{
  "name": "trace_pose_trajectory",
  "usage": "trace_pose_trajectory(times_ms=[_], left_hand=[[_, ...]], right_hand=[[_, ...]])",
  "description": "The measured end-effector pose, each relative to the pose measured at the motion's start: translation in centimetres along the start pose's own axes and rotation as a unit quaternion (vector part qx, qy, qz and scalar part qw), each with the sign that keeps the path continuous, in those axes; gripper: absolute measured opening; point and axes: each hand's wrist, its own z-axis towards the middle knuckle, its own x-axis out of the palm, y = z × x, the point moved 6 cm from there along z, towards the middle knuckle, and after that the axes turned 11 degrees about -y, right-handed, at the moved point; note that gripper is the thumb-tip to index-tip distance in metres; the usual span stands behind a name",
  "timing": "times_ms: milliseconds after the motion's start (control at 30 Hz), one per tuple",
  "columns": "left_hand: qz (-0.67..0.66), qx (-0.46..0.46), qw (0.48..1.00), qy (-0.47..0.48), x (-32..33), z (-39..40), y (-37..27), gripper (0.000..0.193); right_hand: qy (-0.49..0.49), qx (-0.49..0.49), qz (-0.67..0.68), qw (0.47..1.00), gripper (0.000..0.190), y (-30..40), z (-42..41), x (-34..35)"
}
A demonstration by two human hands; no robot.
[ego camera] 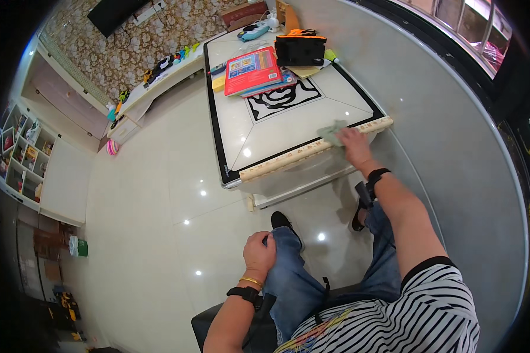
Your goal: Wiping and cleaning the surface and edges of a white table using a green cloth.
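Note:
My right hand [354, 147] presses a pale green cloth [331, 132] onto the near edge of a white coffee table [282, 137] with a black border. The cloth is partly blurred and lies over a cream padded edge strip [287, 162] that runs along that edge. My left hand [259, 252] rests on my left knee, loosely curled, with no object visible in it. A red book [252, 73] lies on other books on the table's far half, beside a black case [300, 50] with orange parts.
A grey wall or panel [446, 145] borders the table on the right. A long white low cabinet [159, 88] with toys stands at the far left. A striped ball [112, 147] and a green and white bin [78, 246] are on the tiled floor. I sit on a dark seat [212, 324].

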Motion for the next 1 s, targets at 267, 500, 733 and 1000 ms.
trace_pose_trajectory(times_ms=[267,500,733,1000], left_hand=[[0.022,0.01,1.0,0.019,1.2,0.6,-0.7,0.019],[0.023,0.038,0.998,0.032,1.6,0.4,-0.8,0.022],[0.005,-0.007,1.0,0.018,0.7,-0.1,0.6,0.023],[0.037,-0.036,0.999,0.014,-0.6,-0.5,1.0,0.026]], right_hand=[[0.003,0.129,-0.013,0.992,0.036,7.7,-0.2,3.4],[0.047,0.057,0.068,0.995,0.034,5.2,0.7,0.8],[-0.047,0.182,-0.072,0.98,0.027,-13.2,-0.8,-1.8],[-0.049,0.324,-0.083,0.941,0.034,-7.4,-0.9,0.2]])
